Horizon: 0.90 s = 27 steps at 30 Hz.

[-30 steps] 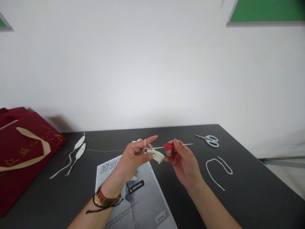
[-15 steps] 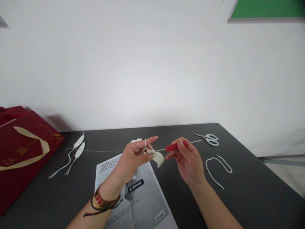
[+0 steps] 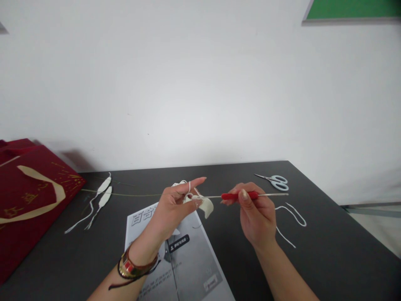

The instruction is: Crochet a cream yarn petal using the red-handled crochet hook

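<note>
My left hand (image 3: 178,203) pinches a small white crochet piece (image 3: 206,206) between thumb and fingers. White yarn (image 3: 189,187) loops over its raised index finger. A thin wire runs leftward from behind that hand. In my right hand (image 3: 257,213) is a crochet hook (image 3: 239,195) with a red grip, held level between thumb and fingers. The hook's metal tip reaches the stitches at my left fingertips, where its very end is hidden. Below my left hand lies a printed sheet (image 3: 197,267) with a grey picture and large characters.
Two white crocheted petals (image 3: 105,196) with yarn tails lie on the dark table (image 3: 326,259) at left, near a red gift bag (image 3: 34,200). To the right are scissors (image 3: 277,182) and a loose piece of white yarn (image 3: 297,217). A white wall stands behind.
My right hand has moved right with the hook, which is now more level and drawn farther out from the stitches. My left hand has shifted slightly left, still pinching the crochet piece.
</note>
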Each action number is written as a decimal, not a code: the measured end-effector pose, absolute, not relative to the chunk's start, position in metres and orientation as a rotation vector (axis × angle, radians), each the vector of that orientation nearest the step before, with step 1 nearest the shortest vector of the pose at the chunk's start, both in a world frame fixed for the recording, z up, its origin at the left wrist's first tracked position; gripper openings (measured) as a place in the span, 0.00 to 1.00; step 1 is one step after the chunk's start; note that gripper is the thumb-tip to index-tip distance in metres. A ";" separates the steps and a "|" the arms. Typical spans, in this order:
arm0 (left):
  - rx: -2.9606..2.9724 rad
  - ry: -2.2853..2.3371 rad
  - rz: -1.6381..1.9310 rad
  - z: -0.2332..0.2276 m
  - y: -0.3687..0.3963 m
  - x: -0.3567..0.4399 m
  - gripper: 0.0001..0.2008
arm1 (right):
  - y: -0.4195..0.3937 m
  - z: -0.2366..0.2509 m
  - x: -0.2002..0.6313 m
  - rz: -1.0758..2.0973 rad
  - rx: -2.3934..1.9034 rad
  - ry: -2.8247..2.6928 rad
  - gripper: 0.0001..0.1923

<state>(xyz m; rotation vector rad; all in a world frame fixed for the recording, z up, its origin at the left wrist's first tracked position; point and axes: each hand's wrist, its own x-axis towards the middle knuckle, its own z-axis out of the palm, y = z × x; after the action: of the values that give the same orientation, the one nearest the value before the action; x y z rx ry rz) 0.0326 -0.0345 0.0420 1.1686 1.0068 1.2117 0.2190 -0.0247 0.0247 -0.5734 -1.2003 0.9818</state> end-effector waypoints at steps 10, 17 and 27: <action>1.277 1.126 1.267 0.042 -0.033 0.035 0.22 | -0.034 0.029 0.221 0.717 -0.586 -1.449 0.08; 1.404 1.233 1.312 0.040 -0.031 0.036 0.20 | -0.037 0.027 0.223 0.433 -0.592 -1.671 0.12; 1.118 1.125 1.500 0.032 -0.033 0.051 0.24 | -0.035 0.024 0.215 0.012 -0.386 -1.927 0.24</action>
<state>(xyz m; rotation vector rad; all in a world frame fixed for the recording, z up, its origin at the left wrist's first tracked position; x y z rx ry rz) 0.0505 -0.0327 0.0325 1.1177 1.1252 1.5002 0.2153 -0.0350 0.0236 -0.3860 -1.9269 0.0117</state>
